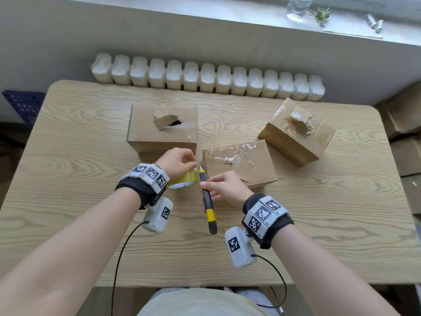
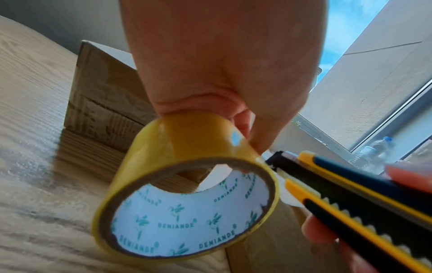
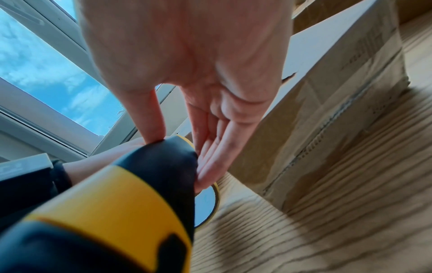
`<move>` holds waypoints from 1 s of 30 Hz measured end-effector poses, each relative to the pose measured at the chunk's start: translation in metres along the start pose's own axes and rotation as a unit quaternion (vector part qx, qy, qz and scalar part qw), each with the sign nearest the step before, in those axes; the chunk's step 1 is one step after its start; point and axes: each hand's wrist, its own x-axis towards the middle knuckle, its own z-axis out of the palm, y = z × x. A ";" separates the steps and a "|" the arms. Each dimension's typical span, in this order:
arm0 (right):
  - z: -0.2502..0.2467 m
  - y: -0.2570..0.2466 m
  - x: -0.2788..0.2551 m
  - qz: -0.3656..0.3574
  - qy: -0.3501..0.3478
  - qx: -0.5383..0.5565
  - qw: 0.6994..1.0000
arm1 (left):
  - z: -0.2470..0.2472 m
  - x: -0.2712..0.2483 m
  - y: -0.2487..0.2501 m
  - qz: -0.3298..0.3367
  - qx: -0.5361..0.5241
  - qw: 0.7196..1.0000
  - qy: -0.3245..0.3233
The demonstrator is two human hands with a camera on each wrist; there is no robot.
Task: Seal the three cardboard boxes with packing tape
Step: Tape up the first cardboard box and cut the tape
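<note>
Three cardboard boxes stand on the wooden table (image 1: 91, 137): a left box (image 1: 145, 124) with a torn hole in its top, a middle box (image 1: 241, 165) covered in wrinkled clear tape, and a right box (image 1: 293, 137) turned at an angle. My left hand (image 1: 180, 161) pinches a yellowish roll of packing tape (image 1: 184, 179) (image 2: 184, 186) that stands on edge on the table. My right hand (image 1: 224, 187) holds a yellow and black utility knife (image 1: 207, 199) (image 3: 112, 212) (image 2: 346, 188), its tip right beside the roll.
A white radiator (image 1: 207, 78) runs along the wall behind the table. A plastic bottle (image 1: 298, 5) stands on the windowsill. More cardboard (image 1: 405, 124) is stacked at the right of the table. Cables hang from both wrist cameras over the near edge.
</note>
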 end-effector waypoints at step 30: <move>0.006 0.061 -0.014 -0.033 -0.026 -0.504 0.863 | 0.004 -0.010 -0.001 -0.027 0.040 0.999 0.025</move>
